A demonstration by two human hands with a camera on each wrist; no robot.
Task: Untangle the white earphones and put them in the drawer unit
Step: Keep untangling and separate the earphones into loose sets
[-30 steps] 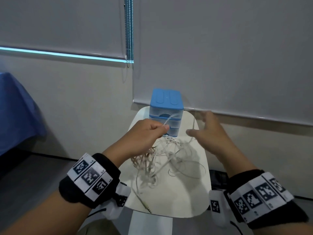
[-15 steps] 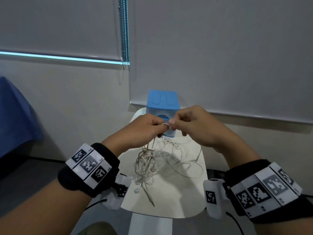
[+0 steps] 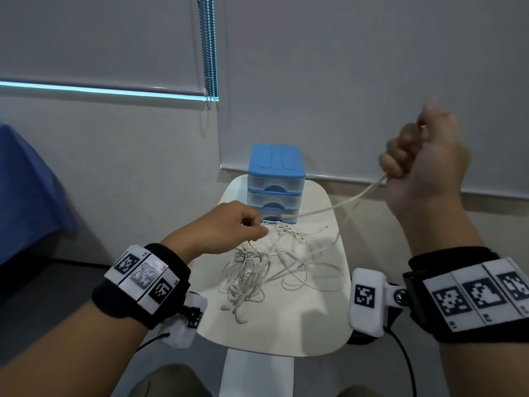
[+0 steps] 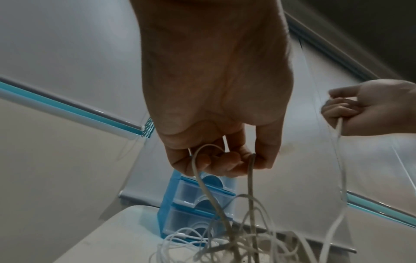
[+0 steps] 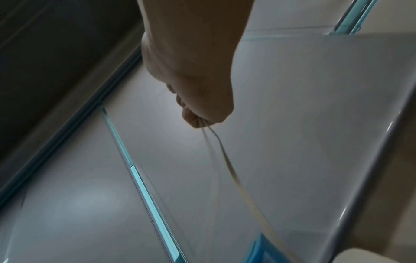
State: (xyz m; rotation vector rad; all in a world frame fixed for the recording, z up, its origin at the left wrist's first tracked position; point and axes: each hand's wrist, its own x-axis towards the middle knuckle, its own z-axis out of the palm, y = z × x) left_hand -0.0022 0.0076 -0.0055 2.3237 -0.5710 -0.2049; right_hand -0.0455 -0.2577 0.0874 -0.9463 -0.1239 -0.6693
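Now R hand (image 3: 423, 167) raised, cord (image 3: 337, 206) pulled taut

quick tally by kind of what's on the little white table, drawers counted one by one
drawer unit: 1
drawers in it: 3
cable tangle: 1, number of earphone sets in it cannot be told
total: 2 things on the table, plus the 3 drawers

Left hand (image 3: 229, 227): centre-left of the head view, forearm entering from lower left, fingers (image 4: 225, 163) curled and pinching the earphone cable (image 3: 329, 207). Right hand (image 3: 426, 164): raised in the upper right, fist closed around the same cable. Both wrists carry black bands with marker tags.
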